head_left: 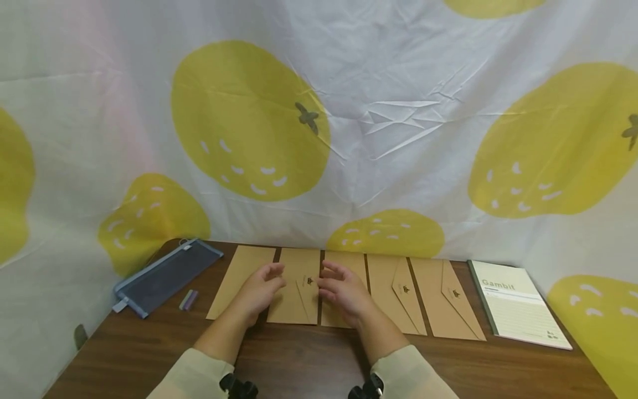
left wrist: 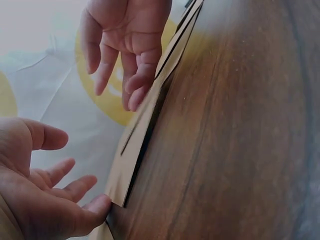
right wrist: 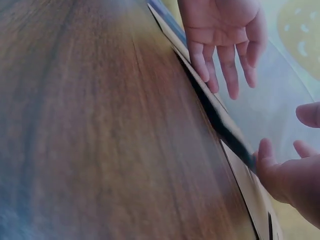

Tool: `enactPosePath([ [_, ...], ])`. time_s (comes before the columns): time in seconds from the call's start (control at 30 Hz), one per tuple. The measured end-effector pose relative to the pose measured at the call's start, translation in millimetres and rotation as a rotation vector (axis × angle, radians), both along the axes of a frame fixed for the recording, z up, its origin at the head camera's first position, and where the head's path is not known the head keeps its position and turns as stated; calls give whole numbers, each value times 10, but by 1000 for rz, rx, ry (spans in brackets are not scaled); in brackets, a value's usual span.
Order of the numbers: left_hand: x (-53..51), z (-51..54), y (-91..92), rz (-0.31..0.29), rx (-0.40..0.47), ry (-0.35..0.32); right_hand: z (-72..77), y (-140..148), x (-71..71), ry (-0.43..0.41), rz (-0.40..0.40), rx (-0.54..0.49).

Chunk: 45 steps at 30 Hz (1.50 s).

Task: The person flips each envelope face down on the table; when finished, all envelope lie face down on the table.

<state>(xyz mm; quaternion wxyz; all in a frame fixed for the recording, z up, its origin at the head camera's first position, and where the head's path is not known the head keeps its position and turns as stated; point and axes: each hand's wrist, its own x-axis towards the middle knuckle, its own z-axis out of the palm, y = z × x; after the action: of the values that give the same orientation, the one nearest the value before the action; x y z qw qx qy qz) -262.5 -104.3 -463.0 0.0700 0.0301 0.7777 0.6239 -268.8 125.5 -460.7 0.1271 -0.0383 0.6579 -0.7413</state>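
While the left hand (head_left: 260, 293) and right hand (head_left: 346, 292) are loosely spread, an envelope (head_left: 298, 288) lies between them; aligning it seems in hand; next likely needs light edge pressure.

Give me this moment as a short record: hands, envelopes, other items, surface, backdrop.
Left hand: fingers relaxed, at the left side of the second envelope from the left; contact unclear
Right hand: fingers relaxed, over the third envelope; contact unclear
Envelopes: five, brown, in a side-by-side row; dark emblem visible on the second, fourth and fifth
Left of row: blue zip pouch, then a small purple-and-grey item
Right of row: notepad marked "Gambit"
Surface: dark wood-grain table
Backdrop: white cloth with yellow fruit shapes
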Motion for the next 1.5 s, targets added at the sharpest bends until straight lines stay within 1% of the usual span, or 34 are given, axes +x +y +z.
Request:
enactPosePath([
  [0.07,2,0,15,-2,-5,3,-3,11,-5,-1,-12,0],
  [0.2,3,5,62,-16,-36,12,-22,19,-6,24,-4,19],
  [0.33,16,10,103,-58,-52,14,-42,8,2,40,17,74],
  [0.43,38,9,118,-89,-53,13,-30,-10,20,49,45,87],
  [0.53,63,20,125,-106,-52,12,-3,-32,37,37,70,54],
  [0.67,86,36,134,-112,-35,16,30,-64,53,22,99,16],
  [0.77,91,47,153,-107,1,0,54,-87,65,24,120,10],
  [0.87,89,65,179,-107,88,-53,78,-106,85,39,149,11],
  [0.97,90,88,195,-104,175,-117,93,-123,98,50,201,-5],
  [1.03,89,95,199,-103,201,-138,95,-132,106,54,239,-16],
  [1.1,85,99,201,-98,204,-140,99,-143,111,46,266,-26],
  [1.2,76,112,202,-84,214,-120,104,-160,119,49,283,-25],
  [1.37,75,159,199,-32,217,-72,119,-186,133,60,285,16],
  [1.5,89,202,189,-13,207,-69,117,-203,143,52,290,36],
])
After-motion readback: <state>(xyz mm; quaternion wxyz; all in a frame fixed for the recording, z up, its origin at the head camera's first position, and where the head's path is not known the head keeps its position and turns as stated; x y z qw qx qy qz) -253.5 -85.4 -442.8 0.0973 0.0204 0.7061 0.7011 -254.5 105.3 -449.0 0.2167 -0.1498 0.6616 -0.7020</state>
